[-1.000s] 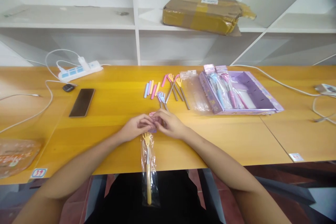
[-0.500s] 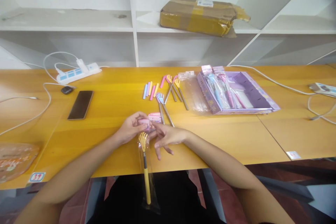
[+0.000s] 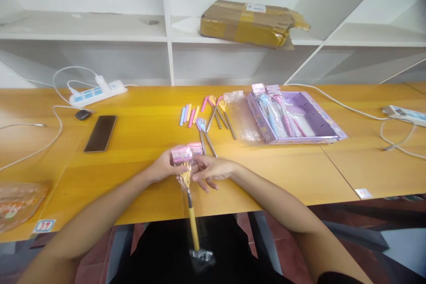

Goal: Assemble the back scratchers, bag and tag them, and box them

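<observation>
Now pinching the pink card (image 3: pixel 182 154), tipped more fully into view, with the left hand (image 3: pixel 163 167), apparently topping the bagged yellow scratcher (image 3: pixel 192 222) extending below those fingers, beside the half-spread right hand (image 3: pixel 216 168) of unclear hold.

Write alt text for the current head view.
Left hand holding a pink card by a bagged yellow back scratcher, right hand alongside; beyond, on a wooden table, lie loose scratcher parts and a purple tray of bagged scratchers.

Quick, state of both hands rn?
Left hand: closed, holding a clear plastic bag with a yellow hand-shaped scratcher inside, near a pink printed card.
Right hand: fingers partly spread beside the bag; whether it grips anything cannot be told.
</observation>
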Available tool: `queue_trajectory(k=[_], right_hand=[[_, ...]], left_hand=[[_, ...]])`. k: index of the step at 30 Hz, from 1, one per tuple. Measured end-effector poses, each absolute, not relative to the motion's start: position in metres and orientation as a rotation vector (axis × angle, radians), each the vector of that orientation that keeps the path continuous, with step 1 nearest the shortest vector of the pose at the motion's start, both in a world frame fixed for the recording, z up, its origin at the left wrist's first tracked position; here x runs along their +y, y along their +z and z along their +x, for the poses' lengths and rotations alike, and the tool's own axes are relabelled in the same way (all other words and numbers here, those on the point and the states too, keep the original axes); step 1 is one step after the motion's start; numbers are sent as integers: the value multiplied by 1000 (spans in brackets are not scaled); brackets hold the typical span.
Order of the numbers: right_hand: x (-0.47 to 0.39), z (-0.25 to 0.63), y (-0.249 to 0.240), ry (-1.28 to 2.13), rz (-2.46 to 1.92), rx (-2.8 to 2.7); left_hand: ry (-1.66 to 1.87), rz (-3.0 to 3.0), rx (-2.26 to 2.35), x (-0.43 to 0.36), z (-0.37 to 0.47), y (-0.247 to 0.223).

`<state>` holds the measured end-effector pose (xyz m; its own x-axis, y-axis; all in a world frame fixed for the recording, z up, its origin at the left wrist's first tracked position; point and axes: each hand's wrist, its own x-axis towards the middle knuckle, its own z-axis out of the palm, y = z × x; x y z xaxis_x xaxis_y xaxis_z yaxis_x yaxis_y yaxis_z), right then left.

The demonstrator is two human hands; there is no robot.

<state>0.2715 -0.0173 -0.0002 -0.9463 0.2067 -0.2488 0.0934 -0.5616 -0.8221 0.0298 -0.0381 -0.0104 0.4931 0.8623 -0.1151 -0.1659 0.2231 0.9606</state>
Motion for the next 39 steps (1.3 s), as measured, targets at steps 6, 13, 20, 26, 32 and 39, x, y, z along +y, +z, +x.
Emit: queue_trajectory(k=[6,13,20,26,32,39], right_hand=[[-1,289,37,2378,-704,-2029],[30,347,72,1219,-1081,-2260],[81,497,72,45,-1641,-1508],[84,546,28,-385,-1668,-1300],[81,559,11,-450,-1839,-1299],[91,555,-14,-239,-1939,-1412]], left_hand=[[1242,796,873,-27,29,-8],[1120,875,623,-25,25,-14],[983,930,634,-27,29,-22],[934,956,631,-22,25,-26],[901,973,624,-19,24,-26],[879,990,630,-19,23,-25]])
